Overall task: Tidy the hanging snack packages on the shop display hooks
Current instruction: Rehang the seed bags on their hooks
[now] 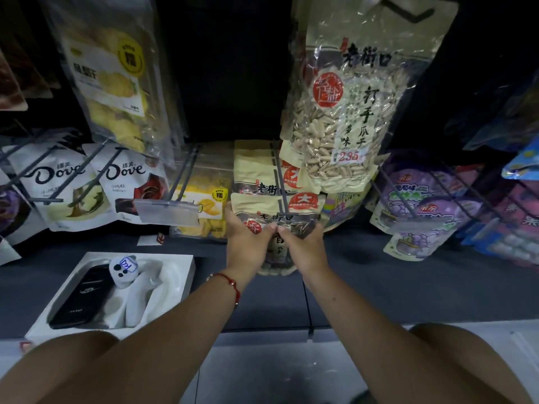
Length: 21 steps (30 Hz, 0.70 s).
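Left hand (246, 237) and right hand (303, 246) both grip the front sunflower seed packet (277, 211), thumbs nearly touching on its face. Packet hangs at the tip of a dark display hook (281, 182), more seed packets stacked behind. Larger seed bag (350, 112) hangs above right; Dove pouches (87, 182) hang left. White box (113, 290) sits on the counter (408, 287).

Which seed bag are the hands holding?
The front seed bag on the lower hook, gripped by the left hand and right hand. The big pale bag above hangs untouched.
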Each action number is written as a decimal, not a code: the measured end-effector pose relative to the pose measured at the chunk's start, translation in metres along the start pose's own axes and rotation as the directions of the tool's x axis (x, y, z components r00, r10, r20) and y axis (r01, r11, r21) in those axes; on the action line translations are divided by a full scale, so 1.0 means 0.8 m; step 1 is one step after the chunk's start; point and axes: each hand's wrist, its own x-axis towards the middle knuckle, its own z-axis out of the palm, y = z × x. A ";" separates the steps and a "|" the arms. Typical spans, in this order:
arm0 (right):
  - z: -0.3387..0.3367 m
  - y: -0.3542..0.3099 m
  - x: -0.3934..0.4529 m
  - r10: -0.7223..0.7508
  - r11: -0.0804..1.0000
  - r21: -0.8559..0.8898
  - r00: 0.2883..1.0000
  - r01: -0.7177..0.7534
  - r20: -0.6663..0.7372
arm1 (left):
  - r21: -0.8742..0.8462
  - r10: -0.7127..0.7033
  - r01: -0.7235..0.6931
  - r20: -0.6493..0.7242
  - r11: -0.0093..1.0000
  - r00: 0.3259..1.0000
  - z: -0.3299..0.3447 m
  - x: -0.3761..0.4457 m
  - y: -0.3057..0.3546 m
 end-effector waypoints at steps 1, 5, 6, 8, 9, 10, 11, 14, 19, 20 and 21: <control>0.004 -0.004 0.008 0.012 1.000 -0.022 1.000 -0.012 -0.004 | 0.004 -0.021 0.021 -0.013 1.000 1.000 0.004 0.006 -0.001; 0.022 -0.018 0.050 0.074 0.996 -0.055 0.997 -0.075 -0.009 | -0.009 -0.060 0.059 -0.066 0.998 0.996 0.018 0.035 -0.008; 0.024 -0.021 0.059 0.085 0.993 -0.080 0.996 -0.085 -0.013 | 0.017 -0.060 0.062 -0.078 0.998 0.995 0.020 0.042 -0.009; 0.025 -0.021 0.074 0.067 0.988 -0.140 0.997 -0.071 -0.027 | 0.084 -0.060 0.068 -0.091 0.994 0.994 0.026 0.053 -0.008; 0.024 -0.019 0.078 0.053 0.986 -0.155 0.998 -0.058 -0.036 | 0.109 -0.056 0.066 -0.092 0.992 0.994 0.030 0.057 -0.008; 0.023 -0.017 0.081 0.040 0.986 -0.158 0.998 -0.046 -0.046 | 0.128 -0.054 0.066 -0.092 0.990 0.994 0.034 0.060 -0.007; 0.023 -0.017 0.081 0.025 0.986 -0.162 0.998 -0.033 -0.057 | 0.139 -0.064 0.077 -0.091 0.987 0.994 0.037 0.062 -0.007; 0.023 -0.014 0.079 -0.016 0.988 -0.156 0.997 0.003 -0.081 | 0.136 -0.047 0.061 -0.105 0.989 0.993 0.040 0.061 -0.015; 0.023 0.010 0.064 -0.024 0.997 -0.072 0.999 0.021 -0.032 | 0.113 -0.019 0.025 -0.052 0.993 0.998 0.020 0.056 -0.023; 0.019 0.015 0.061 -0.019 0.998 -0.067 1.000 0.019 0.005 | 0.129 -0.022 0.028 -0.051 0.991 0.998 0.016 0.055 -0.022; 0.014 0.018 0.058 -0.009 0.997 -0.073 0.999 0.012 0.046 | 0.136 -0.022 0.029 -0.054 0.990 0.998 0.013 0.053 -0.021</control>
